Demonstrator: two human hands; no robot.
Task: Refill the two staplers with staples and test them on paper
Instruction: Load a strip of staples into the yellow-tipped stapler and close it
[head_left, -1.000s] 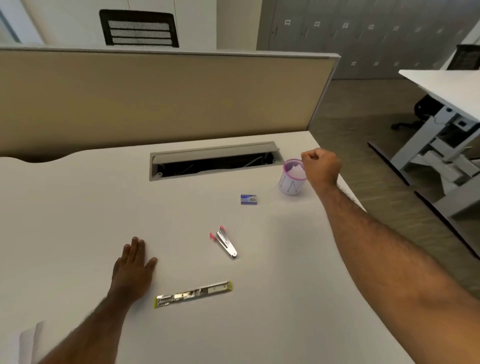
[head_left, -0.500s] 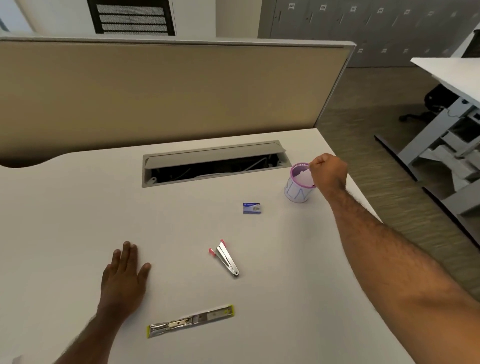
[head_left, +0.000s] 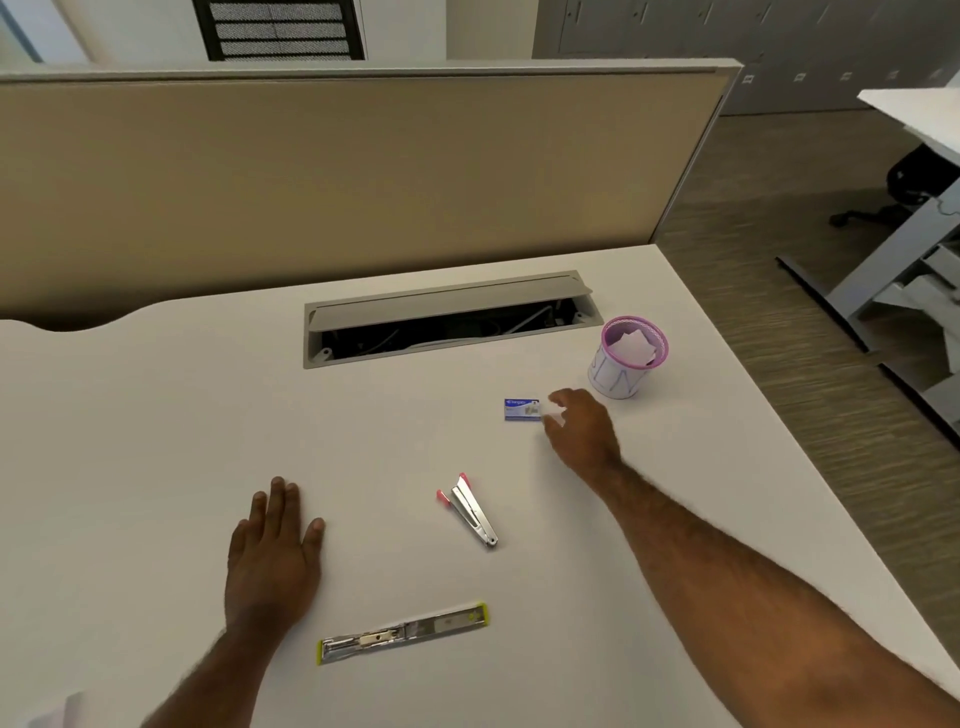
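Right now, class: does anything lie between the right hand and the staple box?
Nothing visible does. The right hand is open, its fingertips right beside the staple box on bare desk. The mesh cup stands behind.

Staple box (head_left: 521, 409): white lettering on blue band, too small to read. No other legible text.

A small pink-tipped stapler (head_left: 470, 512) lies at mid-desk, hinged open in a narrow V, its metal end pointing near and right. Nearer, a longer stapler (head_left: 404, 633) with yellow ends lies opened out flat, running left to right, its metal channel facing up. Farther off to the right sits a small blue staple box (head_left: 521, 409), flat on the desk. Paper (head_left: 635, 347) sticks out of a pink mesh cup (head_left: 623, 371) at far right.
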